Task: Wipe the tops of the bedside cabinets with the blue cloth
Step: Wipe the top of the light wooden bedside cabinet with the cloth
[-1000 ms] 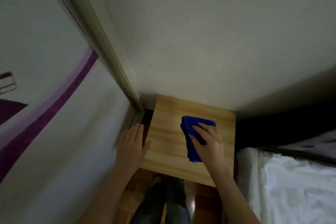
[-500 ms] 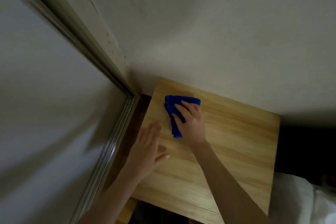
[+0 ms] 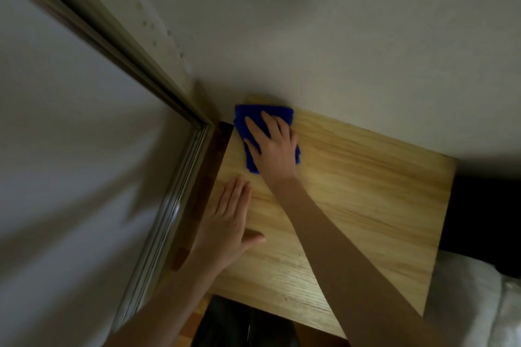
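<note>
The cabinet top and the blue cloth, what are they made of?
Cabinet top: looks like light wood or wood-look veneer, with long grain lines and a smooth, slightly shiny finish. Blue cloth: seems a soft, fuzzy fabric, maybe microfibre; it bunches in folds under the right hand.

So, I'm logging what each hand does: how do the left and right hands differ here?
The right hand presses the blue cloth; the left hand rests on bare wood. The right hand is at the far left corner by the wall; the left hand is nearer, at the left edge. Both lie flat, fingers straight, on the bedside cabinet top.
</note>
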